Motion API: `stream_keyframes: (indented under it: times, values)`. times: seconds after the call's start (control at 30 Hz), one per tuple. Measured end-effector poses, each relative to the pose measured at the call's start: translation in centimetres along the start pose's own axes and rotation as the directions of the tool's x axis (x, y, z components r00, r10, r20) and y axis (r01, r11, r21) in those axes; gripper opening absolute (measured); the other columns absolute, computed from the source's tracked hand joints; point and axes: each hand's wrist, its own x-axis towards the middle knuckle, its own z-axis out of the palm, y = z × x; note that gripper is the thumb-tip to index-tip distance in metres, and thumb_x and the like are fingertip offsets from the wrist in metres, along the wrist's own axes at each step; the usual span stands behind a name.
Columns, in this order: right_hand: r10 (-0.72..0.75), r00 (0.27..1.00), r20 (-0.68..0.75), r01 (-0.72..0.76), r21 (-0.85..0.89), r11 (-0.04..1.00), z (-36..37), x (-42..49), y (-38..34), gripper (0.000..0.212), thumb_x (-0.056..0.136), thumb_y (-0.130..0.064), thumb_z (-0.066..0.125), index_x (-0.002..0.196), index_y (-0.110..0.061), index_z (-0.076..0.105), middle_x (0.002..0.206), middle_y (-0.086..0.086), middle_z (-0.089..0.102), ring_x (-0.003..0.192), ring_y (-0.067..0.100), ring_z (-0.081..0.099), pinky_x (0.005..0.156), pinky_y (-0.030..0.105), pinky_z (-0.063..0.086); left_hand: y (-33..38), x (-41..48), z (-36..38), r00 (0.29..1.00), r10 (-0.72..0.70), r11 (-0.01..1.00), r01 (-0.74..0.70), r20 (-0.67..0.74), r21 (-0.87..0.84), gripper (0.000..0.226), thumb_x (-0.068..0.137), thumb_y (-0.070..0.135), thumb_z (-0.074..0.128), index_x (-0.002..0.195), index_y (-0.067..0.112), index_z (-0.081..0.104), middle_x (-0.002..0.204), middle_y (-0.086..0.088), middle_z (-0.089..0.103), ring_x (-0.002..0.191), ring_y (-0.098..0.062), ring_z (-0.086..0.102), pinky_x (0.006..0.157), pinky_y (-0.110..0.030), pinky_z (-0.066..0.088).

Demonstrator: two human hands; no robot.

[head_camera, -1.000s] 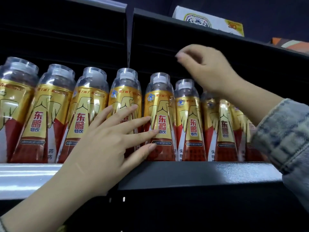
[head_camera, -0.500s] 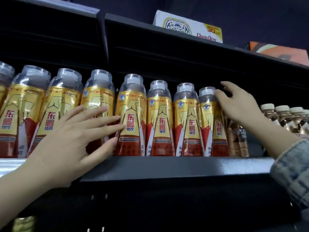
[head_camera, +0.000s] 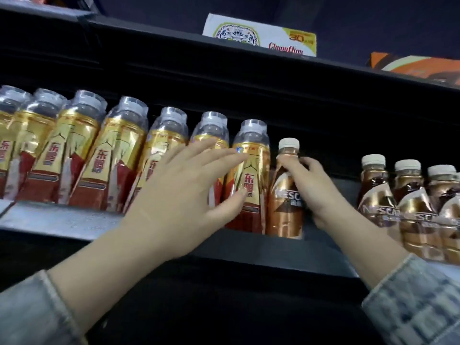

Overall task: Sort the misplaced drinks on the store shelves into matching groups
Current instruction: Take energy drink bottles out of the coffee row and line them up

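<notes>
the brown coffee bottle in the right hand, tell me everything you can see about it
The coffee bottle is small and plastic, with a white screw cap, a clear neck showing brown drink, and a glossy copper-brown sleeve lettered NESC. It is nearly upright at the front of the dark shelf, close beside the end gold and red bottle and apart from the matching bottles farther right. The right hand grips its neck and side.

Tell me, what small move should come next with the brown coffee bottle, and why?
Probably lift the coffee bottle and carry it rightward to the matching brown bottles. The right hand grips it, and it stands beside the gold energy drinks, a gap away from its own group.
</notes>
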Motion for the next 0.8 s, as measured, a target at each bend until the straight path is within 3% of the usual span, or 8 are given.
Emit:
stream_keyframes:
  times: [0.1, 0.27, 0.37, 0.47, 0.5, 0.63, 0.8]
  values:
    - [0.055, 0.989, 0.139, -0.067, 0.082, 0.994, 0.0, -0.2, 1.5, 0.062, 0.077, -0.05, 0.067, 0.128, -0.018, 0.053, 0.108, 0.006, 0.07, 0.093, 0.023, 0.069, 0.084, 0.041, 0.055, 3.5, 1.1, 1.1, 0.998, -0.016, 1.0, 0.017, 0.068, -0.015, 0.064, 0.082, 0.065, 0.033, 0.142, 0.041, 0.028, 0.143, 0.022, 0.038, 0.14, -0.003, 0.016, 0.111, -0.028, 0.004]
    - [0.037, 0.983, 0.178, -0.064, 0.15, 0.987, -0.2, -0.3, 2.0, 0.034, 0.083, -0.047, 0.062, 0.101, -0.019, 0.068, 0.099, 0.006, 0.074, 0.092, 0.024, 0.07, 0.09, 0.045, 0.054, 5.9, 2.4, 4.3, 0.992, -0.045, 0.997, 0.037, 0.116, 0.071, 0.079, 0.081, 0.066, 0.04, 0.148, 0.031, 0.015, 0.148, 0.015, 0.034, 0.144, -0.007, 0.007, 0.116, -0.034, 0.003]
    - [0.024, 0.986, 0.165, -0.059, 0.208, 0.976, -0.4, -0.7, 1.9, 0.025, 0.082, -0.042, 0.066, 0.089, -0.018, 0.071, 0.09, 0.005, 0.076, 0.088, 0.022, 0.071, 0.086, 0.042, 0.056, 6.3, 2.4, 4.8, 0.989, -0.086, 0.994, 0.077, 0.117, 0.076, 0.082, 0.078, 0.067, 0.038, 0.147, 0.027, 0.021, 0.14, 0.012, 0.047, 0.144, -0.009, 0.013, 0.115, -0.038, 0.006]
    - [-0.011, 0.991, 0.131, -0.024, 0.269, 0.963, -0.6, -0.9, 1.8, 0.025, 0.08, -0.04, 0.07, 0.089, -0.017, 0.071, 0.086, 0.005, 0.076, 0.084, 0.021, 0.072, 0.077, 0.038, 0.058, 6.5, 2.5, 4.7, 0.988, -0.111, 0.985, 0.095, 0.106, 0.146, 0.084, 0.072, 0.069, 0.027, 0.137, 0.02, 0.046, 0.12, 0.008, 0.066, 0.136, -0.015, 0.037, 0.109, -0.045, 0.026]
    - [-0.025, 0.992, 0.124, -0.012, 0.288, 0.958, -0.7, -0.9, 1.8, 0.023, 0.08, -0.038, 0.07, 0.09, -0.017, 0.071, 0.085, 0.004, 0.076, 0.082, 0.02, 0.073, 0.071, 0.035, 0.058, 6.7, 2.5, 4.7, 0.988, -0.108, 0.983, 0.09, 0.106, 0.162, 0.086, 0.071, 0.07, 0.025, 0.137, 0.019, 0.046, 0.121, 0.008, 0.065, 0.137, -0.015, 0.035, 0.109, -0.045, 0.024]
    - [-0.118, 0.984, 0.134, 0.077, 0.281, 0.957, -2.0, -1.4, 1.1, 0.014, 0.082, -0.034, 0.069, 0.088, -0.022, 0.069, 0.08, -0.004, 0.074, 0.071, 0.005, 0.071, 0.057, 0.017, 0.052, 7.4, 2.7, 4.9, 0.979, -0.116, 0.986, 0.092, 0.169, 0.142, 0.084, 0.081, 0.071, 0.032, 0.148, 0.022, 0.02, 0.139, 0.01, 0.049, 0.145, -0.008, 0.006, 0.115, -0.038, -0.004]
    - [-0.186, 0.978, 0.096, 0.157, 0.254, 0.954, -4.7, -2.0, -0.6, 0.011, 0.082, -0.031, 0.07, 0.089, -0.024, 0.067, 0.078, -0.008, 0.072, 0.065, -0.001, 0.069, 0.053, 0.012, 0.051, 10.0, 3.6, 5.4, 0.98, -0.16, 0.987, 0.157, 0.118, 0.03, 0.084, 0.082, 0.069, 0.03, 0.148, 0.02, 0.014, 0.14, 0.003, 0.047, 0.136, -0.012, 0.031, 0.116, -0.037, 0.001]
